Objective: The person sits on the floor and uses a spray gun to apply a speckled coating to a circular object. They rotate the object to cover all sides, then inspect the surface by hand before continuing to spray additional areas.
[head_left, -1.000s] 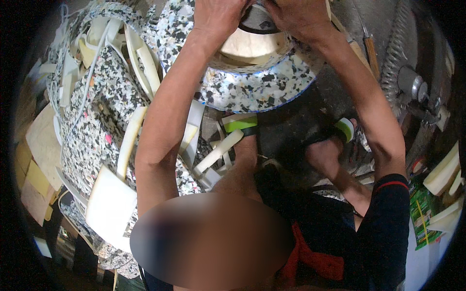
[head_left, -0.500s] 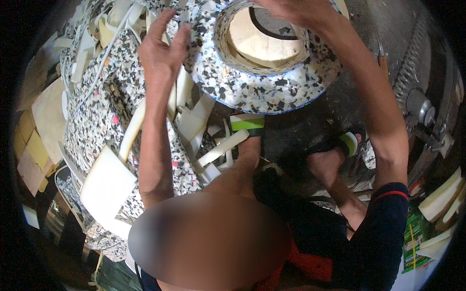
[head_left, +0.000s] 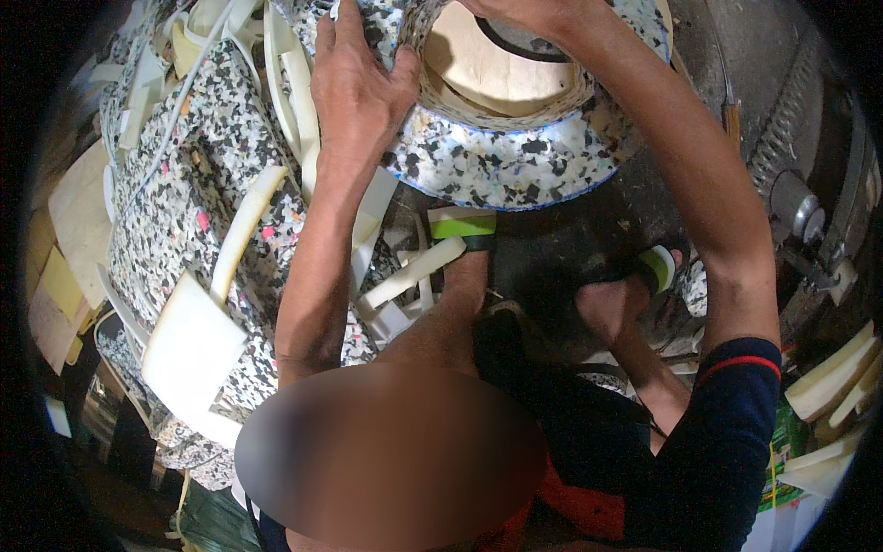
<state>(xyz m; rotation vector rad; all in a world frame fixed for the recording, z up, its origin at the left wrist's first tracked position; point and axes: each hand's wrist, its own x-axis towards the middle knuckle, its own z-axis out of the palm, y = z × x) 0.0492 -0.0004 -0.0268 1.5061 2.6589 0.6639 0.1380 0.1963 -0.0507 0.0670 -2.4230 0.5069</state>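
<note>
The left hand (head_left: 363, 97) lies over the left edge of a speckled black-and-white foam ring (head_left: 515, 170), its thumb held apart from loosely straightened fingers; whether it presses on the foam or only rests there, I cannot tell. The right hand (head_left: 529, 14) is at the far side of the ring's central opening, with its fingers bent and partly cut off by the top of the view, so how far it is closed and what it has hold of cannot be told. The ring is above the dark floor (head_left: 543, 244), beyond the person's feet, its outer edge marked in blue. Inside its opening sits a pale wooden piece (head_left: 501, 69) with a curved dark edge. Left of the ring stands a large speckled foam block (head_left: 170, 244); a white pad (head_left: 189, 336) lies at its near edge, a curved pale strip (head_left: 246, 230) slants across it just beyond the pad, and long cream offcuts (head_left: 294, 83) lie along its right edge. Another pale strip (head_left: 414, 274) is beside the left foot, whose sandal (head_left: 463, 224) has a green band. Toward the floor's right edge are a coiled spring (head_left: 782, 129), a round metal part (head_left: 808, 218) and, nearer the person, several pale pieces (head_left: 832, 373).
</note>
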